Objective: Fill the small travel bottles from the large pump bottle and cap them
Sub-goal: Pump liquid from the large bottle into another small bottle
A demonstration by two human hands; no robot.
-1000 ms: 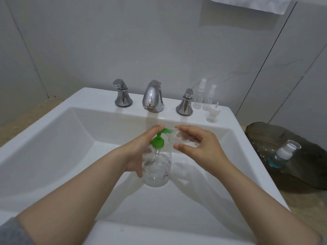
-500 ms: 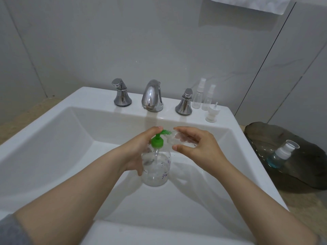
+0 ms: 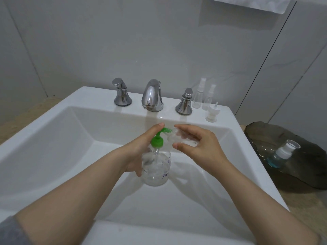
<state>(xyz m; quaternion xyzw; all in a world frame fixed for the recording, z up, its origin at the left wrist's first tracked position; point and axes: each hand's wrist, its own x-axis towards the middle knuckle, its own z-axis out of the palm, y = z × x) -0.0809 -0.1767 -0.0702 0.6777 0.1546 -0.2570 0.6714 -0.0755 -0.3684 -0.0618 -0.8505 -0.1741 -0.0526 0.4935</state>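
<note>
Nozzle and mouth are the pair that matters. My left hand (image 3: pixel 139 152) grips the pump bottle (image 3: pixel 156 167) round its shoulder, fingers curled on the clear body, with the forefinger (image 3: pixel 155 128) laid over the green pump head (image 3: pixel 157 140). The bottle stands upright over the middle of the sink (image 3: pixel 88 98) basin, and its nozzle (image 3: pixel 168 129) points right, toward my other hand.

My right hand (image 3: pixel 203 147) pinches the small bottle (image 3: pixel 182 138) between thumb below and fingers above. Its long axis lies close to level, neck to the left and base toward my palm, so the open mouth meets the nozzle tip. The plastic is clear and I cannot tell whether the tip sits inside the neck or just against it. That is what the next press turns on, I judge: if the mouth is off to one side, the liquid runs into the basin.

Both hands are close, and the right one is nearer to the mouth for any correction.

On the back right corner of the sink stand two spray bottles (image 3: pixel 198 96), capped, just beside the right tap handle (image 3: pixel 184 103), with a loose cap (image 3: pixel 212 112) in front of them.
</note>
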